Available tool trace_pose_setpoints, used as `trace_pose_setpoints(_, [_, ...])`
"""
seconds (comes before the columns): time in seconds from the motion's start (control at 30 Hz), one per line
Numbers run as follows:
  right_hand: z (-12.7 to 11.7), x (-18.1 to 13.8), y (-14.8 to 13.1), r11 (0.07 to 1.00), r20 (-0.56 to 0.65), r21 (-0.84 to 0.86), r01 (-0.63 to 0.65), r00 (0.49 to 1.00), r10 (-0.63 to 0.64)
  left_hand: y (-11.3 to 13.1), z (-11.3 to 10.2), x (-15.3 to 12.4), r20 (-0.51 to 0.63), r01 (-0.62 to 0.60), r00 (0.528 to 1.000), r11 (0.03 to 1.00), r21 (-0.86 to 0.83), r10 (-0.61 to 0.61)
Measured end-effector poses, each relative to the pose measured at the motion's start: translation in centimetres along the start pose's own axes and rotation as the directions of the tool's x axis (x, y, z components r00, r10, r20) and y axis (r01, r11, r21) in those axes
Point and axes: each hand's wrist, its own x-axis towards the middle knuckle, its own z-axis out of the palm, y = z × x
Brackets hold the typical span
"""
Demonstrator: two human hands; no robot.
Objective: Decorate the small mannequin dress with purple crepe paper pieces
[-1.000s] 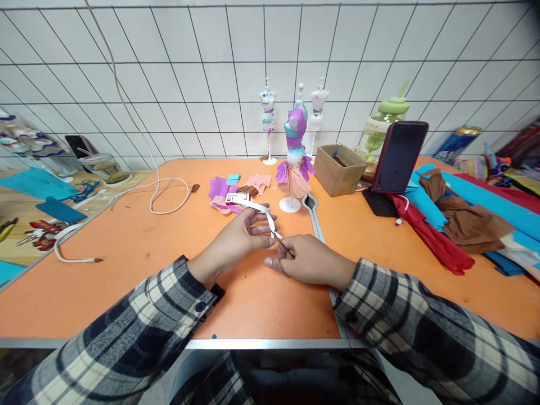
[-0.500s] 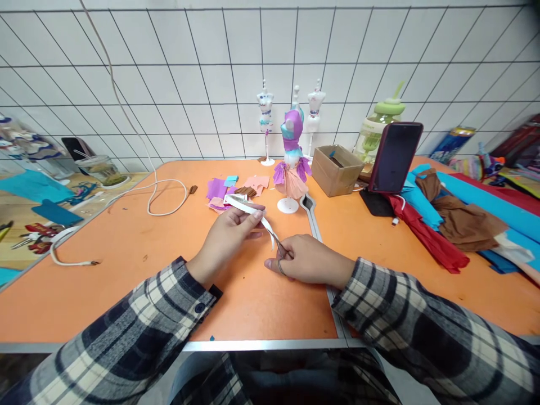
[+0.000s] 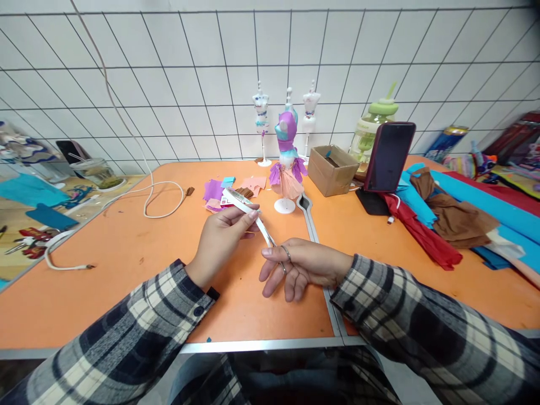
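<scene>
My left hand (image 3: pixel 223 236) is closed, pinching a narrow white strip (image 3: pixel 262 226) between thumb and fingers. The strip's broader upper end leans up past the knuckles, and its lower end slants down toward my other hand. My right hand (image 3: pixel 291 264) has a pair of small metal scissors (image 3: pixel 272 241) in it, with a handle loop round the thumb and another round a finger. The blades lie at the strip's lower end, mostly hidden by it. Palm and fingers of this hand are turned partly upward.
Behind my hands, a small dress form (image 3: pixel 287 146) wears purple, blue and peach paper. Coloured paper scraps (image 3: pixel 213 190) lie left of it; a cardboard box (image 3: pixel 332 171) and a phone (image 3: pixel 388 157) stand right. Rolled crepe paper (image 3: pixel 430 236) lies farther right, a white cable (image 3: pixel 145 202) left.
My right hand has rolled over, bringing its fingers and the scissor loops into view and spreading the loops. The strip stays in my left hand. The whole view has shifted slightly.
</scene>
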Motion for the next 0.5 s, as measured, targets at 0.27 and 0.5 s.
trace_pose_setpoints(0.27, [0.0, 0.9, 0.4, 0.914, -0.312, -0.38, 0.14, 0.911, -0.27, -0.2, -1.4, 1.4, -0.065, 0.057, 0.996, 0.988, -0.14, -0.067])
trace_pose_setpoints(0.5, [-2.2, 0.9, 0.0, 0.797, -0.631, -0.413, 0.441, 0.492, -0.6, -0.2, -1.2, 1.2, 0.035, 0.109, 0.994, 0.982, -0.152, -0.105])
